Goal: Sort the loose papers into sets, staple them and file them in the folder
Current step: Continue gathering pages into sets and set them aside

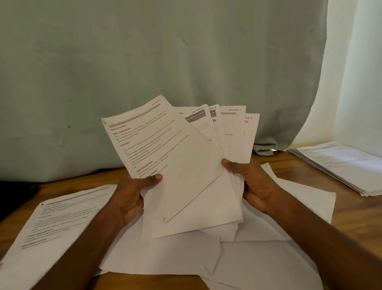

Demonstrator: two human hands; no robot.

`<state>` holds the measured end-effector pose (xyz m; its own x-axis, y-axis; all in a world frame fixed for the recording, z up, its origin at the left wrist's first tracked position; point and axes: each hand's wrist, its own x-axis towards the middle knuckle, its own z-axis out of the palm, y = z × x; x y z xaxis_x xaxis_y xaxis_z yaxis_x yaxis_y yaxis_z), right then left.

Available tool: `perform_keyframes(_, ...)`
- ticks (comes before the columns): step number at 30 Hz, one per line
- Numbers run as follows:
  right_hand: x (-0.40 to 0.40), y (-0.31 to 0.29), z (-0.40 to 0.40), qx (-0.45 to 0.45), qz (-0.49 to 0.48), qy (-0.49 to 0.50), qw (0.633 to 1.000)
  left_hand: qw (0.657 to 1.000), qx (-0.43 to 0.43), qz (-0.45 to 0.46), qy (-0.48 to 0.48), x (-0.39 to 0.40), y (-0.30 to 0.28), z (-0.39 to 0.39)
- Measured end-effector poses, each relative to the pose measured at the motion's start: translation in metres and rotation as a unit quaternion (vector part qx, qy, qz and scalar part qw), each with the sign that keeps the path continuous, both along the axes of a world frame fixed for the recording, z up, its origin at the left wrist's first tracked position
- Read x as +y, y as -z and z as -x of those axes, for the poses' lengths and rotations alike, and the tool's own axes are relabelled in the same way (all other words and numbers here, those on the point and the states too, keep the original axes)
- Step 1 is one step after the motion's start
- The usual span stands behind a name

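I hold a fan of several printed sheets [176, 150] upright above the wooden table [362, 217], each with a section number handwritten in its top right corner. My left hand [132, 196] pinches the front sheet at its lower left, thumb on its face. My right hand [255, 183] grips the fan's right edge, thumb on top. Loose white sheets [253, 259] lie overlapping on the table below my hands. No stapler or folder can be made out.
A printed sheet [54, 226] lies on the table at the left. A neat stack of papers [358, 167] sits at the right. A pale green curtain [154, 55] hangs behind the table. Something dark [3, 198] sits at the far left edge.
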<state>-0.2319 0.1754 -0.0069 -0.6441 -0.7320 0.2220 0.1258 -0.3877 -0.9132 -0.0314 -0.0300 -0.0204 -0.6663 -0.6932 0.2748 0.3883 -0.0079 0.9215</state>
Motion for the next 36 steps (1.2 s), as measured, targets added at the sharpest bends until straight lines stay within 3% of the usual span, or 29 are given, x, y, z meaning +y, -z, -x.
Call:
perform_keyframes(14, -0.002, 0.0, 0.0, -0.024, -0.009, 0.013, 1.0, 0.996, -0.02, -0.042, -0.073, 0.003, 0.004, 0.006)
perform_keyframes(17, 0.006, -0.005, 0.006, 0.004, -0.045, 0.109, 0.993, 0.994, -0.009, -0.057, -0.092, -0.001, 0.005, 0.008)
perform_keyframes(19, 0.014, -0.007, 0.018, 0.108, -0.095, 0.244, 0.959, 0.993, 0.003, -0.067, -0.102, -0.004, 0.005, 0.006)
perform_keyframes(22, 0.031, -0.008, 0.039, 0.295, -0.249, 0.429, 0.817, 0.988, 0.024, -0.087, -0.123, -0.012, 0.003, 0.001)
perform_keyframes(24, 0.042, -0.005, 0.049, 0.339, -0.337, 0.447, 0.756, 0.985, 0.03, -0.093, -0.145, -0.017, 0.001, -0.003)
perform_keyframes(30, 0.047, 0.016, 0.055, 0.426, -0.538, 0.298, 0.663, 0.984, 0.002, -0.08, -0.162, -0.022, 0.006, -0.004)
perform_keyframes(32, 0.044, 0.021, 0.054, 0.451, -0.561, 0.289, 0.632, 0.983, -0.005, -0.078, -0.164, -0.019, 0.007, -0.002)
perform_keyframes(36, 0.038, 0.023, 0.052, 0.456, -0.553, 0.3, 0.63, 0.985, -0.005, -0.071, -0.155, -0.013, 0.008, 0.001)
